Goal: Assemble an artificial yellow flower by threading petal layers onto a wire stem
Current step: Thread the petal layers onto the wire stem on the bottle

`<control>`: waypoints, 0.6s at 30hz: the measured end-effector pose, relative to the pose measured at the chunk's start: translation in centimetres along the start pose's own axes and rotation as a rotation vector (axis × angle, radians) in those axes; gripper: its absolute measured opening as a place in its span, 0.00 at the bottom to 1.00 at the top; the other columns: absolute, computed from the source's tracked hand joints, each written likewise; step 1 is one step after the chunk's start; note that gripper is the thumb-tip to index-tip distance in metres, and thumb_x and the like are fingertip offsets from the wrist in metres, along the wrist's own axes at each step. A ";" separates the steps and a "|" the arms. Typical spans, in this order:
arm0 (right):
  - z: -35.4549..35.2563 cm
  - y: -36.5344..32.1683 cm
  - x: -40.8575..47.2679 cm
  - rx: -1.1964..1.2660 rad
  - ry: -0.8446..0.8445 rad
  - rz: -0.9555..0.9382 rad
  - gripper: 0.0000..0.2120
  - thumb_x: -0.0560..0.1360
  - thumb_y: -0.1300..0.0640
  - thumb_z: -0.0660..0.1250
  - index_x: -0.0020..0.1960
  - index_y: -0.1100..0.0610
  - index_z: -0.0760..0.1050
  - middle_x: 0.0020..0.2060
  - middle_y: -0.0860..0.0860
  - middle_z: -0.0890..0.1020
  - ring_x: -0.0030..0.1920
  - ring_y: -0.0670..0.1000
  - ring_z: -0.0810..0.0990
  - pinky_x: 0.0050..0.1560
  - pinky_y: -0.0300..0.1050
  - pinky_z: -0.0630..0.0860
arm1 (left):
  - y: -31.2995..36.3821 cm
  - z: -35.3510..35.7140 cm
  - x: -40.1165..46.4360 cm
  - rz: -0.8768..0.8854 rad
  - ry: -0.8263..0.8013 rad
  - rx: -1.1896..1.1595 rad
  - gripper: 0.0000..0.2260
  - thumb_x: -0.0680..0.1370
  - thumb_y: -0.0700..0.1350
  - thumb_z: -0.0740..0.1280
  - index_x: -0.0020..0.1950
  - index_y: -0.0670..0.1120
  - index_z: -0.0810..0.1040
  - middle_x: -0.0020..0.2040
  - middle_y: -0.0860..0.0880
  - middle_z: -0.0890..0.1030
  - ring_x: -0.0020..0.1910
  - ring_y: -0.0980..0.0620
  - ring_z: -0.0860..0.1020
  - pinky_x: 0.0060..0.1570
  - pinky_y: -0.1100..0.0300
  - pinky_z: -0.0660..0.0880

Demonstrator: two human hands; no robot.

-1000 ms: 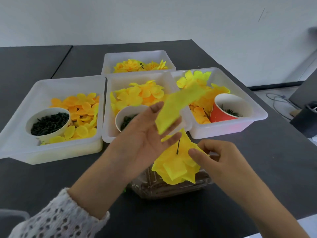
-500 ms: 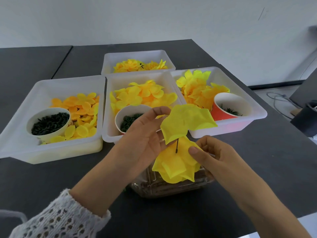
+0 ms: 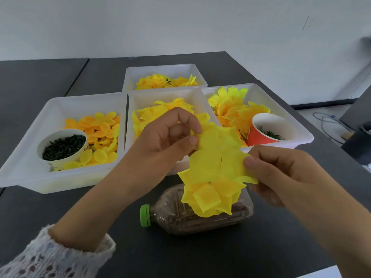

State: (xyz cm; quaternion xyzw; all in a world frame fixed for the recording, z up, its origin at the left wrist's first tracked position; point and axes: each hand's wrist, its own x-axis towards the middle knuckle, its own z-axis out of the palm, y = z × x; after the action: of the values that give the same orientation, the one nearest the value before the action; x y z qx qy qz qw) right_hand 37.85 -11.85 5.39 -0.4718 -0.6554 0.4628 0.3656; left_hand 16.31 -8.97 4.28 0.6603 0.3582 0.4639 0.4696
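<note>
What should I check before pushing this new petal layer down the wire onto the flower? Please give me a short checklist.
1. Left hand pinches the new petal layer at its left edge: ok.
2. Right hand pinches the layer's right edge: ok.
3. Wire stem pokes through the layer near its middle: ok.
4. Wire passes through the exact centre hole: cannot tell.
5. Earlier petal layers sit below, above the bottle: ok.
6. What holds the stem steady underneath, hidden by petals: cannot tell.
</note>
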 end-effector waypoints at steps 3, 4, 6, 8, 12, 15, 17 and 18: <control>0.5 0.0 0.0 0.033 0.002 0.027 0.16 0.69 0.44 0.64 0.31 0.55 0.72 0.22 0.45 0.70 0.22 0.40 0.67 0.25 0.26 0.62 | -0.3 0.1 -0.3 -0.029 0.038 0.003 0.02 0.78 0.44 0.64 0.47 0.46 0.74 0.34 0.44 0.69 0.34 0.45 0.65 0.37 0.55 0.65; 0.6 0.2 0.0 0.034 0.002 0.030 0.16 0.69 0.44 0.63 0.31 0.55 0.72 0.22 0.45 0.70 0.22 0.40 0.67 0.25 0.26 0.63 | -0.4 0.1 -0.3 -0.032 0.053 0.001 0.04 0.78 0.45 0.63 0.47 0.46 0.75 0.34 0.45 0.68 0.34 0.45 0.65 0.37 0.55 0.65; 0.8 0.7 -0.1 0.012 0.009 0.033 0.16 0.69 0.42 0.62 0.32 0.54 0.72 0.23 0.45 0.71 0.24 0.40 0.68 0.26 0.26 0.64 | -0.5 0.2 -0.3 -0.044 0.079 -0.012 0.07 0.80 0.47 0.61 0.46 0.46 0.75 0.34 0.52 0.70 0.33 0.53 0.68 0.36 0.58 0.68; 1.1 1.1 -0.2 -0.021 0.022 0.047 0.17 0.68 0.40 0.62 0.32 0.54 0.72 0.25 0.45 0.71 0.25 0.41 0.69 0.27 0.27 0.65 | -0.8 0.2 -0.2 -0.073 0.108 -0.001 0.07 0.81 0.47 0.62 0.47 0.46 0.75 0.34 0.52 0.72 0.32 0.56 0.71 0.34 0.63 0.70; 1.6 2.0 -0.7 -0.109 0.052 0.058 0.19 0.66 0.36 0.60 0.31 0.51 0.72 0.24 0.47 0.71 0.27 0.43 0.69 0.29 0.33 0.67 | -1.7 0.4 0.0 -0.181 0.121 -0.027 0.06 0.80 0.37 0.63 0.56 0.44 0.74 0.34 0.43 0.71 0.26 0.56 0.70 0.29 0.67 0.70; 2.1 2.0 -1.2 -0.138 0.061 0.063 0.18 0.64 0.35 0.60 0.29 0.49 0.73 0.21 0.47 0.72 0.23 0.41 0.68 0.27 0.30 0.66 | -2.1 0.6 0.2 -0.265 0.128 -0.007 0.09 0.79 0.38 0.65 0.58 0.45 0.75 0.36 0.43 0.74 0.27 0.57 0.71 0.32 0.65 0.74; 2.3 2.0 -1.4 -0.140 0.073 0.068 0.16 0.63 0.35 0.59 0.28 0.46 0.73 0.21 0.46 0.71 0.22 0.41 0.68 0.26 0.30 0.66 | -2.2 0.8 0.5 -0.290 0.114 0.019 0.06 0.79 0.39 0.66 0.54 0.45 0.78 0.35 0.45 0.76 0.28 0.58 0.72 0.35 0.64 0.73; 2.4 2.0 -1.5 -0.141 0.085 0.064 0.15 0.63 0.36 0.59 0.28 0.46 0.73 0.20 0.46 0.71 0.22 0.42 0.68 0.26 0.30 0.65 | -2.2 0.8 0.6 -0.300 0.110 0.026 0.05 0.78 0.39 0.67 0.51 0.46 0.80 0.35 0.46 0.77 0.29 0.58 0.73 0.36 0.63 0.73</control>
State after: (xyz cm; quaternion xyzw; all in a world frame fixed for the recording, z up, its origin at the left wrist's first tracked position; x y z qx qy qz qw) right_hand 36.61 -13.63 2.71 -0.5363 -0.6549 0.4063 0.3441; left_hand 17.20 -8.01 2.18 0.5789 0.4841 0.4193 0.5046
